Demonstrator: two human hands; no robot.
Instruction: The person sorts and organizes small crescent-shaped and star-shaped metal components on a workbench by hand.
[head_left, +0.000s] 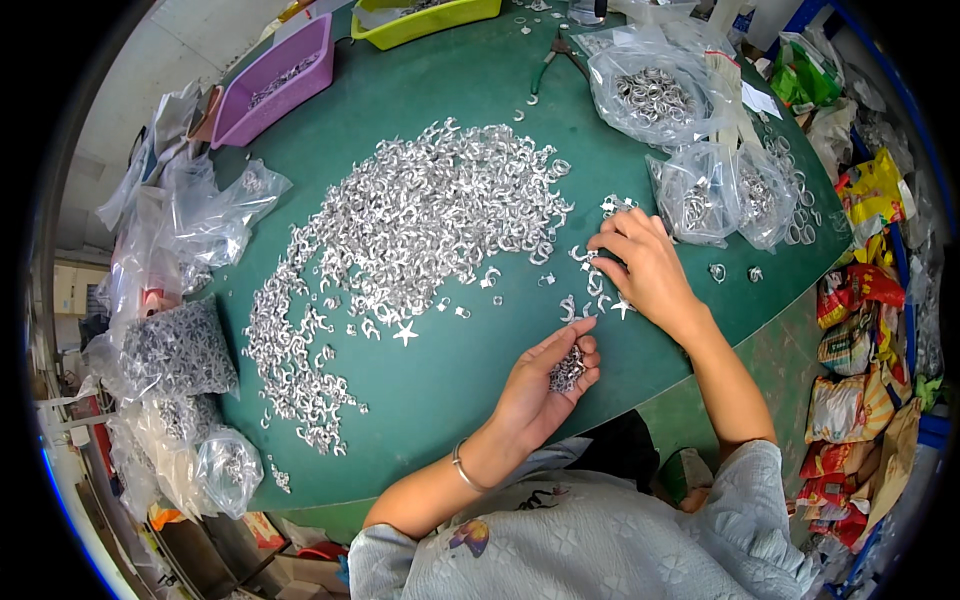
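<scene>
My left hand (545,385) is cupped palm up near the table's front edge, its fingers curled round a clump of small silver metal pieces (567,370). Farther right, my right hand (645,262) reaches down to the table with bent fingers. A gap shows between its thumb and forefinger, beside a few loose curved silver pieces (597,285). A small star-shaped piece (622,306) lies just below that hand. Left of both hands spreads a large heap of similar silver pieces (430,210), many of them open, ring-like curves.
The green tabletop (430,400) carries a purple tray (235,120) and a yellow-green tray (430,28) at the far side. Pliers (557,55) lie near clear bags of rings (655,100) at right. More filled bags (180,350) line the left edge. Colourful packages (850,400) stand beyond the right edge.
</scene>
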